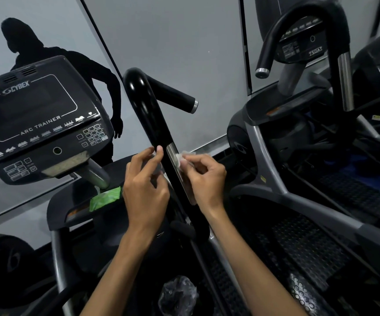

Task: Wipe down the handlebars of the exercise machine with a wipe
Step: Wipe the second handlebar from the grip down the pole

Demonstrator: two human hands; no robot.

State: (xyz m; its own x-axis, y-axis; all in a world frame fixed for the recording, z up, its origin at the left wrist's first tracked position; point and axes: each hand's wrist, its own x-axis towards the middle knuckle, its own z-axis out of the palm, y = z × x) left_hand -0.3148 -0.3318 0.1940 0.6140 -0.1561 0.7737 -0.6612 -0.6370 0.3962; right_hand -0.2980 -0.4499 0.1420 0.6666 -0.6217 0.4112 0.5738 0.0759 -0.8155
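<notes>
While both bare forearms reach up from the bottom of the frame, the two hands meet at the glossy black curved handlebar (149,120) that rises through the middle of the picture. The right hand (203,176) pinches a small crumpled white wipe (182,157) between thumb and fingertips and holds it against the brushed silver metal grip plate (175,160) on the right face of the bar, just below centre frame. The left hand (144,185) sits on the other side of the bar, fingers loosely bent and spread, its uppermost fingertip touching the black tube; it grips nothing.

At the left of the frame hangs the black console with the Cybex Arc Trainer lettering (39,127), tilted toward the viewer. Below it, left of the left hand, a green packet of wipes (104,198) lies on the dark machine housing. At the bottom centre, between the forearms, sits a crumpled clear plastic bag (177,295). A second dark exercise machine with its own looped handlebar (303,26) fills the upper right. A black painted runner silhouette (70,65) marks the grey wall at upper left.
</notes>
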